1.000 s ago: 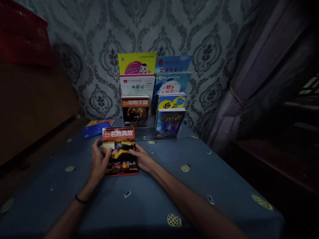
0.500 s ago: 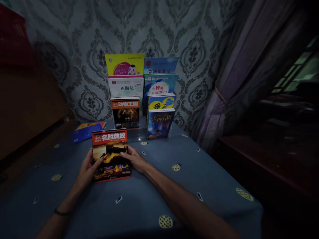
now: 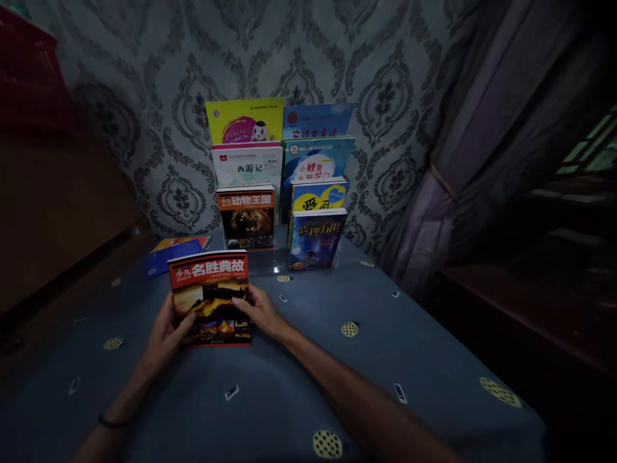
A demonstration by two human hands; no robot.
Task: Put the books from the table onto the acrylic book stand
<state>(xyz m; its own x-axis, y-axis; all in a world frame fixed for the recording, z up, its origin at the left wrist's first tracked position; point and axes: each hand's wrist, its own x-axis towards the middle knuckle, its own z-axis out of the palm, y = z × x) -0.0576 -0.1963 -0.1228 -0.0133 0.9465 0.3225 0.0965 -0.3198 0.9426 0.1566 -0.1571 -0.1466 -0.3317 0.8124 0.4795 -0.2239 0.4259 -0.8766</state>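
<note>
A book with a red title band and a Great Wall picture (image 3: 212, 292) is held upright between my two hands, its cover facing me. My left hand (image 3: 168, 325) grips its left side, thumb across the front. On the right edge, my right hand (image 3: 258, 310) holds it the same way; the fingers behind the cover are hidden. Just beyond stands a book with a lion on its cover (image 3: 247, 222), in front of a white book (image 3: 248, 165) and a yellow one (image 3: 245, 122). To its right, a dark blue book (image 3: 318, 241) fronts a second column.
Behind the dark blue book rise a yellow-and-blue book (image 3: 319, 195), a light blue book (image 3: 315, 159) and another blue one (image 3: 321, 120). Flat books (image 3: 176, 257) lie at the left on the blue tablecloth (image 3: 289, 386). A tied curtain (image 3: 434, 199) hangs at right.
The held book has turned and tilted slightly, its left edge shifting left along with my left hand. Both hands keep their hold. The camera view has shifted a little.
</note>
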